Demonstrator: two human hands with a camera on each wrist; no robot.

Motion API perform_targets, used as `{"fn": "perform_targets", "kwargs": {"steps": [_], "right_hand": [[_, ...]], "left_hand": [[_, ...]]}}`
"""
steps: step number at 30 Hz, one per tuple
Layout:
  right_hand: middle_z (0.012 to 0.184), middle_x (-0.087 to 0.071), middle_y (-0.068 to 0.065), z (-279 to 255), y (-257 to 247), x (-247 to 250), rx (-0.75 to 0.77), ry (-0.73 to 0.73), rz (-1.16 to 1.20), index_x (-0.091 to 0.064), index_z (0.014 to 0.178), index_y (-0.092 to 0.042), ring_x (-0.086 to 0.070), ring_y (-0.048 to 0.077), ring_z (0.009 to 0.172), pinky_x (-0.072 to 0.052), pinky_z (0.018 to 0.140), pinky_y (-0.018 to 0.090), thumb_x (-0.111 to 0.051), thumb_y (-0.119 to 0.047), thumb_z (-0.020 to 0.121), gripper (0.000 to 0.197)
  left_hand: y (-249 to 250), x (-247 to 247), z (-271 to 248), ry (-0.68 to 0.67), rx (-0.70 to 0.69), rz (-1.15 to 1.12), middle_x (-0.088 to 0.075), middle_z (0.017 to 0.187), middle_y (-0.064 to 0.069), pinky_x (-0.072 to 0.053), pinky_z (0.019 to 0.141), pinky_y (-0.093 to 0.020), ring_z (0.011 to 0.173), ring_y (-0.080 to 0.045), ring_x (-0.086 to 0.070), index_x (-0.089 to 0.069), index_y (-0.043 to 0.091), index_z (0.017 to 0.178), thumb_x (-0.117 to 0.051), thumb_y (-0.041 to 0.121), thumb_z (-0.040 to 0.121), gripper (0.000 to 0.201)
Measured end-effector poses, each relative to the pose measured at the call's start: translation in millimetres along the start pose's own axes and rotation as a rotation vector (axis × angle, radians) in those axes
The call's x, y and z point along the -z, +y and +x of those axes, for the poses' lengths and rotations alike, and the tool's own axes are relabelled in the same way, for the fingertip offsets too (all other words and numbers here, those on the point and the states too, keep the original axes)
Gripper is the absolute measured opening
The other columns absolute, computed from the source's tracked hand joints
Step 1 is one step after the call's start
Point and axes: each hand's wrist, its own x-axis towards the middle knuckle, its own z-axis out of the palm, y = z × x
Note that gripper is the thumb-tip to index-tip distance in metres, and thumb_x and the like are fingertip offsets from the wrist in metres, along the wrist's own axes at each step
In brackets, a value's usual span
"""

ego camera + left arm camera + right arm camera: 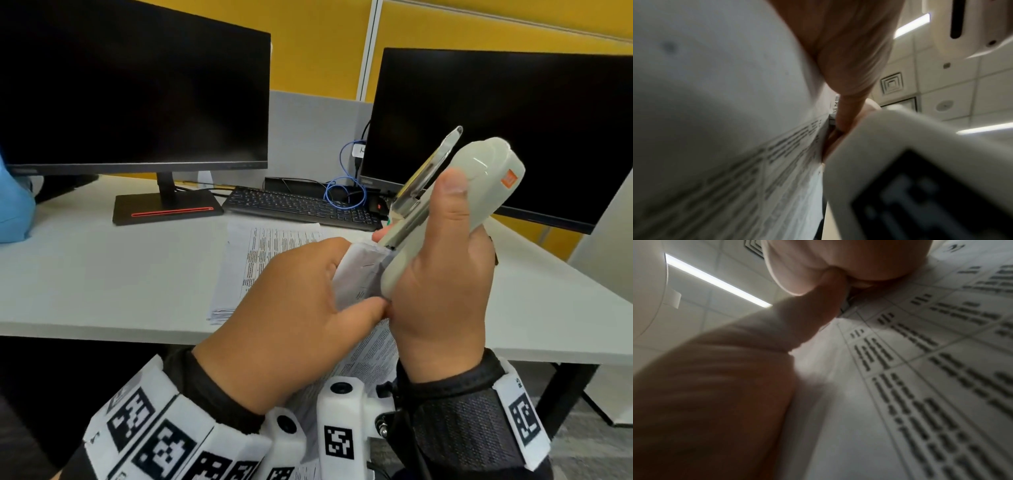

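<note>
My right hand [442, 274] grips a pale grey stapler [455, 202] with an orange label, held up at an angle above the desk; the thumb lies along its body. The stapler's mouth sits over the corner of a bundle of printed sheets [359, 274]. My left hand [301, 308] pinches that same corner between thumb and fingers, just left of the stapler. In the left wrist view the printed sheets [735, 129] fill the left side, close and blurred. The right wrist view shows the printed sheets [920, 378] beside my curled fingers [715, 394].
More printed papers [246, 260] lie on the white desk [102, 274]. Behind stand two dark monitors [137, 85] [513, 130], a black keyboard [301, 207] and a blue cable [346, 192]. A light blue object [13, 212] sits at the far left.
</note>
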Motion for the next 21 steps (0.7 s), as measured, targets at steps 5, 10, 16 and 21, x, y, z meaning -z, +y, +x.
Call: {"fn": "perform_targets", "kwargs": {"steps": [5, 10, 16, 21], "right_hand": [[0.086, -0.065, 0.017, -2, 1, 1, -0.015, 0.004, 0.050, -0.064, 0.107, 0.001, -0.067, 0.031, 0.086, -0.055, 0.070, 0.032, -0.050, -0.064, 0.076, 0.073], [0.080, -0.064, 0.014, 0, 5, 2, 0.005, -0.027, 0.026, -0.062, 0.107, 0.005, -0.066, 0.027, 0.077, -0.051, 0.064, 0.025, -0.050, -0.065, 0.076, 0.077], [0.077, -0.064, 0.009, 9, 18, 8, -0.048, -0.036, -0.031, -0.064, 0.098, -0.008, -0.066, 0.026, 0.077, -0.054, 0.069, 0.037, -0.054, -0.070, 0.073, 0.068], [0.069, -0.068, -0.004, 13, 18, 22, 0.015, 0.110, 0.018, -0.060, 0.092, -0.016, -0.067, 0.015, 0.073, -0.054, 0.069, 0.030, -0.051, -0.060, 0.087, 0.046]], "left_hand": [[-1, 4, -1, -0.028, -0.143, 0.124, -0.050, 0.065, 0.008, -0.037, 0.055, -0.023, 0.063, -0.010, -0.048, -0.057, 0.020, 0.079, -0.052, 0.053, 0.078, 0.034], [-4, -6, -2, 0.036, -0.205, 0.181, -0.033, 0.055, 0.009, -0.029, 0.052, -0.018, 0.055, -0.008, -0.035, -0.038, 0.018, 0.065, -0.053, 0.042, 0.082, 0.033], [-23, -9, 2, -0.070, 0.050, 0.016, -0.066, 0.082, 0.010, -0.051, 0.068, -0.032, 0.075, -0.004, -0.060, -0.060, 0.029, 0.096, -0.071, 0.034, 0.084, 0.018], [-43, -6, 1, 0.124, 0.048, -0.289, -0.071, 0.088, 0.010, -0.056, 0.077, -0.032, 0.083, -0.008, -0.067, -0.068, 0.023, 0.074, -0.070, 0.002, 0.082, 0.022]]}}
